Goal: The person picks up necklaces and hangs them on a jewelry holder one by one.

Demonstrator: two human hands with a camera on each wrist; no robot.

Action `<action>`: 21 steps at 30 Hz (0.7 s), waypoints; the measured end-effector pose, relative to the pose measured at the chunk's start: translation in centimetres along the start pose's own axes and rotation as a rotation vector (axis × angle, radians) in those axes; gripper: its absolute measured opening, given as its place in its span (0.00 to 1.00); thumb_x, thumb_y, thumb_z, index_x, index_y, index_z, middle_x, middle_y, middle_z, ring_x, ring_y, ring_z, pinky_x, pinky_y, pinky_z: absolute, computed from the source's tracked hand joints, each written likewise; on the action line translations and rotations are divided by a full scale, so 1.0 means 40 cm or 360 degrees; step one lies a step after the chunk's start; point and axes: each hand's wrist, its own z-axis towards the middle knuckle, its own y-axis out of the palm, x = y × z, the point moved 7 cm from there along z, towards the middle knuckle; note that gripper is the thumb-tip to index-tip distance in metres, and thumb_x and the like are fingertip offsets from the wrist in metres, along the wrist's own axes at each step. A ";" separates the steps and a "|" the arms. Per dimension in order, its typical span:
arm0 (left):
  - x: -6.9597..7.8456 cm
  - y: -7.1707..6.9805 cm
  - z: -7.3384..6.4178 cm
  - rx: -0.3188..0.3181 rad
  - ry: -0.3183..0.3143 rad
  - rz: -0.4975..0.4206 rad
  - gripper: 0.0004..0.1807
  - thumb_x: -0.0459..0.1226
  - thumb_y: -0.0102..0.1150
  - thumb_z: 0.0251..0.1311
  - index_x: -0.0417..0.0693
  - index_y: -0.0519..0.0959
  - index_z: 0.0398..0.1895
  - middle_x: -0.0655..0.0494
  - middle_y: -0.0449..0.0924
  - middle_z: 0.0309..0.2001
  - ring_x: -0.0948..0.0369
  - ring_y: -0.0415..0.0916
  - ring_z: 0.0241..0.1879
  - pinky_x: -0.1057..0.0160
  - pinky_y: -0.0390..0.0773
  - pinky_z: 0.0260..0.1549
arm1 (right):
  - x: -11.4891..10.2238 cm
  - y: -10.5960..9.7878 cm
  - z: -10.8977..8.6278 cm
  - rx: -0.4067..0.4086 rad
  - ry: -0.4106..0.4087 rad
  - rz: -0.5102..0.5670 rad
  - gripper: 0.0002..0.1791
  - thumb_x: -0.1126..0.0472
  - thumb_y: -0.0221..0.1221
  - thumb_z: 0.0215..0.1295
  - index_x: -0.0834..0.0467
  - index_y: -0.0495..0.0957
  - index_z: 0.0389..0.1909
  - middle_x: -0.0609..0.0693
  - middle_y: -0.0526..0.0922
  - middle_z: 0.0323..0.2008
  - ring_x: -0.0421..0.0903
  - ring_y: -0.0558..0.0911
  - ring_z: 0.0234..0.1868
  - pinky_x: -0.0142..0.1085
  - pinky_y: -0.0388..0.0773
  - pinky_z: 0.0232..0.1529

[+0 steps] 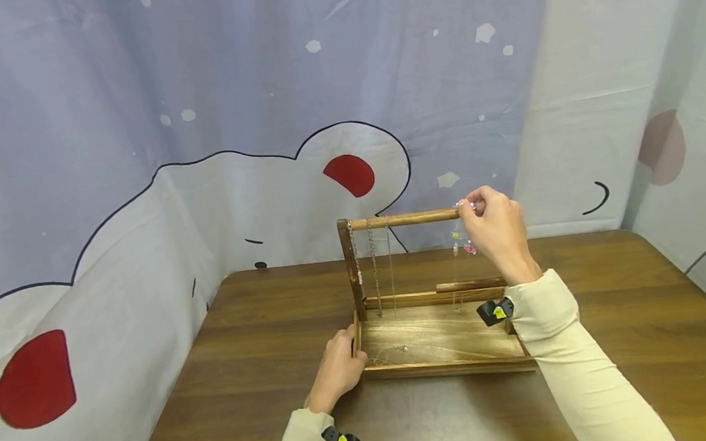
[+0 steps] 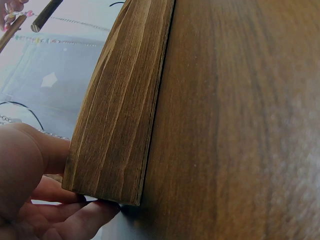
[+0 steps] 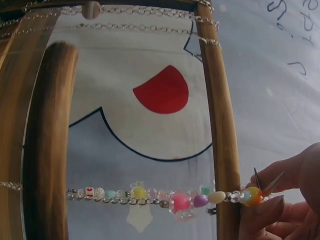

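Observation:
A wooden jewelry stand (image 1: 349, 270) has a tray base and a top bar (image 1: 412, 219) running out from its left post. My left hand (image 1: 339, 363) grips the tray's left front corner, thumb on one side and fingers tucked at the bottom edge, as the left wrist view shows. At the right end of the bar, my right hand (image 1: 500, 230) pinches a beaded necklace (image 3: 181, 202) with pink, yellow and purple beads. Its strand crosses the bar in the right wrist view and hangs down. Silver chain necklaces (image 1: 375, 267) hang nearer the post.
A shorter, lower rod (image 1: 468, 284) sits at the stand's back right. Inside the tray lies a thin chain with a small pendant (image 1: 405, 348). The brown table (image 1: 261, 326) meets a printed curtain (image 1: 251, 208) behind and at both sides.

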 end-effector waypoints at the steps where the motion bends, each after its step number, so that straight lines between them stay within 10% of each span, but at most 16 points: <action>1: 0.000 0.000 0.000 0.0003 0.0003 0.0002 0.31 0.30 0.53 0.52 0.27 0.62 0.62 0.33 0.71 0.52 0.50 0.72 0.46 0.53 0.74 0.39 | -0.004 0.005 -0.001 -0.0007 -0.0004 0.0007 0.12 0.57 0.54 0.60 0.62 0.79 0.33 0.52 0.78 0.20 0.46 0.70 0.18 0.37 0.63 0.22; 21: -0.005 0.004 0.003 0.0000 0.0003 0.0009 0.31 0.30 0.52 0.52 0.27 0.61 0.62 0.33 0.69 0.54 0.45 0.70 0.52 0.51 0.73 0.44 | -0.070 0.081 -0.036 -0.0097 -0.0060 0.0100 0.10 0.55 0.54 0.61 0.58 0.77 0.36 0.50 0.82 0.25 0.44 0.72 0.17 0.38 0.66 0.20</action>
